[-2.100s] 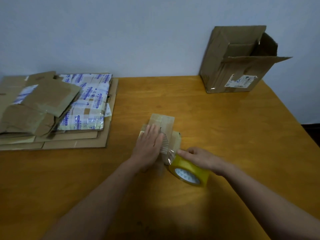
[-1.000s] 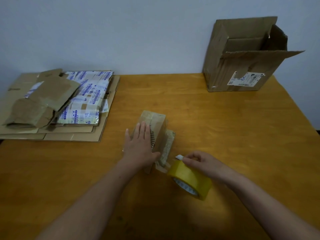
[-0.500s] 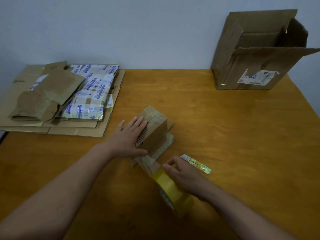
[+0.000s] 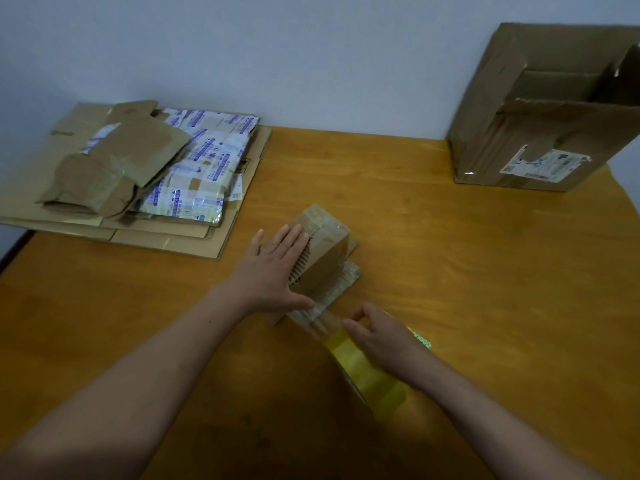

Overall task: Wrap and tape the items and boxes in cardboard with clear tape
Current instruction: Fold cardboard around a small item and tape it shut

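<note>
Beside yellow tape roll (image 4: 367, 377), corrugated parcel (image 4: 327, 245)

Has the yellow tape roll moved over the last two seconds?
Yes. The tape roll has drawn back toward the person, away from the open box standing by the far wall.

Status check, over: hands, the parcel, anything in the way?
Left hand flat, pressing the cardboard parcel. Right hand holds the tape roll, strip stretched to the parcel. Small green-dotted object lies beside that hand, not blocking.
</note>
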